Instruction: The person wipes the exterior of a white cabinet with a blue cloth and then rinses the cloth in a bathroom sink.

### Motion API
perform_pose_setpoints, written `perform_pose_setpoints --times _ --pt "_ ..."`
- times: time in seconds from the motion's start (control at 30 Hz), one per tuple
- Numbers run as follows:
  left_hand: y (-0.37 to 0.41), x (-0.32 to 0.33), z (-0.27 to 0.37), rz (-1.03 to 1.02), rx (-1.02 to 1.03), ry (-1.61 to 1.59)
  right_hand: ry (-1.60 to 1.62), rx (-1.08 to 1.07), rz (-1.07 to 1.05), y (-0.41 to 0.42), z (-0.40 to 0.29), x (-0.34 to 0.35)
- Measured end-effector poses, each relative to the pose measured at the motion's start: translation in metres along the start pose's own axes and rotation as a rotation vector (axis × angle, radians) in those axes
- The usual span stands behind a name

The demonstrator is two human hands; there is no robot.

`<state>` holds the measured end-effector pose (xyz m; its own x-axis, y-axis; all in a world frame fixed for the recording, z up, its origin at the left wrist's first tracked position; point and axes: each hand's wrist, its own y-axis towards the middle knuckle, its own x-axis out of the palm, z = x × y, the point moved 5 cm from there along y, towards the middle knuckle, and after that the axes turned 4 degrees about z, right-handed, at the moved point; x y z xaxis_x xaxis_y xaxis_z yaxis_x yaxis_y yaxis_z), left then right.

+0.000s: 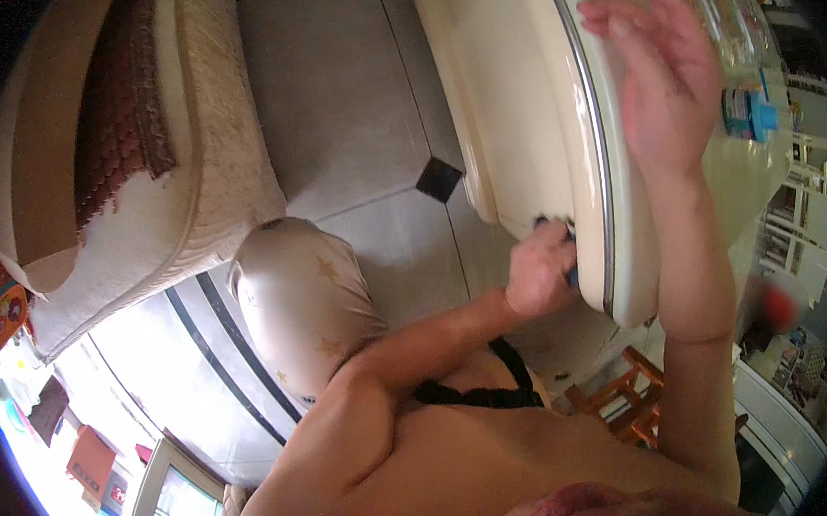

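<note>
My left hand (542, 269) is closed around a small dark bluish object (571, 265), perhaps a cloth or brush, mostly hidden by my fingers. It is against the cream side panel (521, 106) of a piece of furniture, just below its metal-trimmed top edge (595, 123). Above the pale tabletop (625, 243), my right hand (667, 75) is raised with its fingers apart and nothing in it; whether it touches the top I cannot tell. A bottle with a blue cap (759, 115) is on the tabletop to the right of that hand, near some clear plastic packaging (727, 13).
A pale upholstered sofa (220, 120) with a brown cover is at left. Grey floor tiles (330, 98) lie between it and the cream furniture. My knee (300, 287) is near the sofa's corner. A wooden chair or stool (628, 394) is at lower right, below the tabletop.
</note>
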<state>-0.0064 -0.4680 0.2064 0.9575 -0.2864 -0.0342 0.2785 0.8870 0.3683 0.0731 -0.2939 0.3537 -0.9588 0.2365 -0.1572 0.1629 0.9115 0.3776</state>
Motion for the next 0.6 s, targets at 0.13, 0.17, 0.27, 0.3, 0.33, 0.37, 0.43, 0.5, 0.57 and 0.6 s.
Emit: perform_pose_setpoints --times 0.13,0.17,0.27,0.3,0.33,0.37,0.43,0.5,0.57,0.6 --pt "0.0 -0.003 0.005 -0.004 0.08 -0.081 -0.011 0.031 -0.002 -0.002 -0.004 0.002" --pt "-0.004 -0.004 -0.001 -0.022 0.107 -0.069 -0.013 0.038 -0.006 -0.002 -0.002 0.005" --pt "-0.028 -0.004 -0.035 -0.075 0.123 -0.038 -0.038 0.049 0.013 -0.004 -0.005 0.008" --pt "-0.034 -0.001 -0.053 -0.064 0.085 0.002 -0.027 0.039 0.014 -0.001 -0.005 0.01" --pt "-0.039 0.001 -0.065 -0.062 0.05 0.023 -0.034 0.029 0.025 0.0 -0.007 0.009" --pt "-0.046 0.006 -0.076 -0.105 0.022 0.043 -0.041 0.028 0.012 0.001 -0.008 0.008" --pt "-0.059 0.009 -0.092 -0.195 -0.046 0.089 -0.047 0.036 -0.009 0.0 -0.007 0.005" --pt "-0.074 0.012 -0.108 -0.156 -0.053 0.149 -0.025 0.024 -0.002 0.0 -0.006 0.005" --pt "-0.092 0.018 -0.141 -0.134 -0.12 0.252 -0.011 0.023 0.003 0.001 -0.005 0.008" --pt "-0.095 0.018 -0.166 -0.218 -0.294 0.297 -0.013 0.025 0.009 0.001 -0.003 0.008"
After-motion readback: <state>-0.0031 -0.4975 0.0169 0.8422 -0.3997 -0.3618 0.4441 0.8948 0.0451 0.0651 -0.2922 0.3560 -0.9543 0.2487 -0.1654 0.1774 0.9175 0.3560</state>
